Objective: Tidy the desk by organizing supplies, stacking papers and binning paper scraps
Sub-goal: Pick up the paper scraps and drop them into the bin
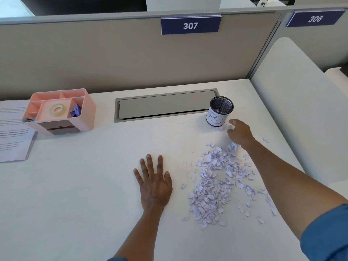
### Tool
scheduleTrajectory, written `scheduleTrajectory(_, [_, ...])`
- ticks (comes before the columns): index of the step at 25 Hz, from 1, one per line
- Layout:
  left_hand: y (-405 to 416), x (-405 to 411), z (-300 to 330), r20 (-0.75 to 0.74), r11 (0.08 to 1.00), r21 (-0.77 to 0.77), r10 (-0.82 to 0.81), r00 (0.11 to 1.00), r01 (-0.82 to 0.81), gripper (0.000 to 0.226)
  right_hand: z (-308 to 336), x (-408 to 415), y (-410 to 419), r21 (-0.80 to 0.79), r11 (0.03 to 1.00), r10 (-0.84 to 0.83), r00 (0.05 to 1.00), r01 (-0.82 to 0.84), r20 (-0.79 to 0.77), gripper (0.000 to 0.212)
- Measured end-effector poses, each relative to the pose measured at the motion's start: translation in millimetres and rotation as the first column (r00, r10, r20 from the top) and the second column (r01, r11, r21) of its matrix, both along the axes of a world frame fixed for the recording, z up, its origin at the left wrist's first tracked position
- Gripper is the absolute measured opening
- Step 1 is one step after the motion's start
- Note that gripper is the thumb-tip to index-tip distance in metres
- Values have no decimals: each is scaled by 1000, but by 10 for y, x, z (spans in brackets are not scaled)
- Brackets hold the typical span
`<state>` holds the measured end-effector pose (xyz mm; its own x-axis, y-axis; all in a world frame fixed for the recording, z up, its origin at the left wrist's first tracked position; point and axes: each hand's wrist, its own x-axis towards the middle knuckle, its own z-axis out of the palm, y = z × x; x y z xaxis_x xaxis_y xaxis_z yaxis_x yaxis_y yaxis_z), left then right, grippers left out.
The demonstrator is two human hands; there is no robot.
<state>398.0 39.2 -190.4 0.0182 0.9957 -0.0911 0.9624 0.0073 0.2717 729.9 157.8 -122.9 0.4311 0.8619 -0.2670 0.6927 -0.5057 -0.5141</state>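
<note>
Landmark: the mesh bin cup, upright at the back of the desk, a paper label wrapped round it.

- Right hand is held just below and right of the cup, close to its base. Fingers appear loosely curled near a few scraps lying at the cup's foot; whether anything is pinched cannot be told from this view.
- Left hand is laid flat on the desk, fingers spread, well below and left of the cup. Probably placed so for support while the other arm reaches.
- Paper scraps: one loose heap below the cup, between the two forearms, with strays to the right. Most are not yet binned.
- Far left of the cup: pink organizer, with a tape roll set in its middle and small supplies in its side cells.
- Printed papers lie further left, partly under the organizer, apparently already stacked.

Judgement: scrap-binning is the step in hand; the heap sits near the cup, which keeps each carry short.
</note>
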Motion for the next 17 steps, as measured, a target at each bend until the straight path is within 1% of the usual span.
scheduleTrajectory(2, [-1,-2,-4,-2,1000,7,-1,1000,1,64,-85,-92,14,-16,996,90,995,-90,40,47])
scheduleTrajectory(5, [3,1,-12,-8,1000,11,-1,1000,1,64,-181,-203,-27,7,993,120,986,-122,117,40])
scheduleTrajectory(7, [1,-7,-18,-12,1000,14,-1,1000,1,65,-229,-284,-132,24,985,165,970,-172,179,42])
scheduleTrajectory(10, [-2,-10,-18,2,1000,25,-1,1000,1,65,-261,-431,-339,65,954,274,939,-293,210,44])
scheduleTrajectory(14, [-4,-16,-17,-6,1000,14,-4,1000,4,65,-254,-723,-612,25,888,440,865,-459,242,34])
scheduleTrajectory(17, [-6,-9,-1,-18,1000,2,-7,1000,7,65,-218,-875,-828,-43,848,522,817,-529,244,40])
